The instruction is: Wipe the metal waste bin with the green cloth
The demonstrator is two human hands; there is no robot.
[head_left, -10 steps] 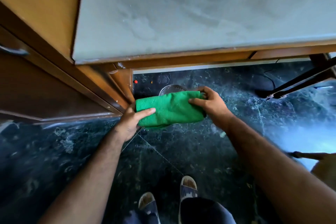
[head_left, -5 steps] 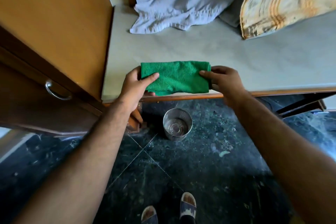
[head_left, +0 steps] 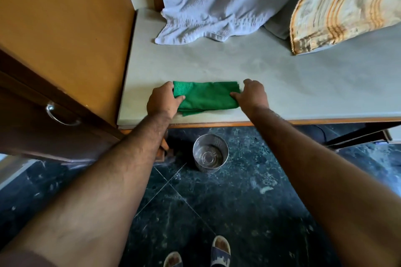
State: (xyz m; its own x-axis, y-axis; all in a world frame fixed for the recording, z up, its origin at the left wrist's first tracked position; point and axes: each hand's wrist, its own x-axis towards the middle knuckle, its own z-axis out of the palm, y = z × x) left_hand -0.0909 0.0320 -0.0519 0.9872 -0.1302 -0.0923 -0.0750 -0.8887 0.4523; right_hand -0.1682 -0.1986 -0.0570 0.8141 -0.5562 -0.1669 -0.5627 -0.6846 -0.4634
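Observation:
The folded green cloth (head_left: 207,97) lies flat on the grey table top (head_left: 303,93), near its front edge. My left hand (head_left: 163,99) grips the cloth's left end, thumb on top. My right hand (head_left: 252,94) pinches its right end. The small metal waste bin (head_left: 211,153) stands upright on the dark floor below the table's front edge, between my forearms, and looks empty inside. Neither hand touches the bin.
A wooden cupboard (head_left: 65,50) with a metal ring handle (head_left: 58,115) stands at the left. A pale towel (head_left: 208,4) and a striped cushion (head_left: 342,4) rest at the table's back. Dark marble floor (head_left: 249,212) lies below, with my sandalled feet at the bottom.
Both hands have lifted the cloth from above the bin up onto the table top and laid it flat. The bin, hidden behind the cloth before, now shows on the floor.

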